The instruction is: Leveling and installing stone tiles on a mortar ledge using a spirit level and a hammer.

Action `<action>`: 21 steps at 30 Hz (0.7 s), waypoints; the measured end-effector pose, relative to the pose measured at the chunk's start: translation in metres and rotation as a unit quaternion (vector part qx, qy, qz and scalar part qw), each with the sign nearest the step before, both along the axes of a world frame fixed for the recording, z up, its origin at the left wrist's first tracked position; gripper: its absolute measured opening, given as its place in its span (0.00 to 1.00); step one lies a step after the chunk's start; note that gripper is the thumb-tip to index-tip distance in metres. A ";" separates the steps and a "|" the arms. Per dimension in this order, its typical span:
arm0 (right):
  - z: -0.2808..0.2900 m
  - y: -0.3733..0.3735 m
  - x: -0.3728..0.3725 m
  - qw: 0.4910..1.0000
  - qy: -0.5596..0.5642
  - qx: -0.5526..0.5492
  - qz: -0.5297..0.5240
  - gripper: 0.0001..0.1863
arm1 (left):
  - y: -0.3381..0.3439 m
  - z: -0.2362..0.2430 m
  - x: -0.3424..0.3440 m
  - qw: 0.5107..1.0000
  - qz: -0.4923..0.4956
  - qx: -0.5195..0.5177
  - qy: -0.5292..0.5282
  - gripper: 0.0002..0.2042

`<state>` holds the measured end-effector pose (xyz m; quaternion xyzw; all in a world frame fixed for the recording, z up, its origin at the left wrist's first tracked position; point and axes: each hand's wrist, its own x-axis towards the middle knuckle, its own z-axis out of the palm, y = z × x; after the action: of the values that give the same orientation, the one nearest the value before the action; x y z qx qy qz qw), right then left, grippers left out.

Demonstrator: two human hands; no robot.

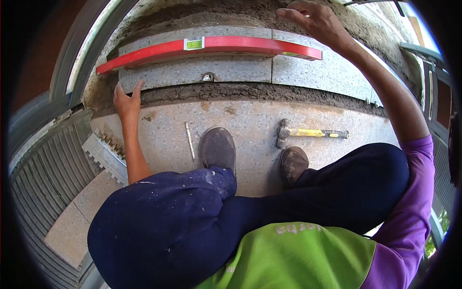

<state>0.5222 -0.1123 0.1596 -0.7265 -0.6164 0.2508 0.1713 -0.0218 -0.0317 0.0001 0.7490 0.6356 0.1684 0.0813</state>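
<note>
A red spirit level (231,44) lies along a row of speckled grey tiles (173,74), its green vial near the middle. My left hand (128,102) is at the near left corner of the left tile, thumb and fingers spread apart, fingertips at its edge. I cannot tell how firmly they touch. Beyond the level's right end my right hand (315,20) is raised over the tile and the mortar behind it. Its fingers are loosely bent and apart, with nothing visible in them. A small round metal piece (208,77) sits at the tile's front edge.
Dark mortar (192,92) fills a strip before the tiles. On the nearer slab (255,115) lie a hammer (313,132) with a yellow-and-black handle and a thin white stick (189,139), beside my shoes. A notched trowel (107,155) rests left; grey metal frames (94,53) stand at the left.
</note>
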 end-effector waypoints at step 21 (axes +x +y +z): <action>-0.027 -0.021 0.026 0.985 -0.035 -0.011 0.169 0.20 | -0.003 -0.007 -0.002 0.998 0.031 -0.055 0.004 0.47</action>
<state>0.5483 -0.1331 0.1330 -0.6218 -0.7332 0.2577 0.0970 -0.0238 -0.0352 -0.0072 0.7242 0.6668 0.1331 0.1146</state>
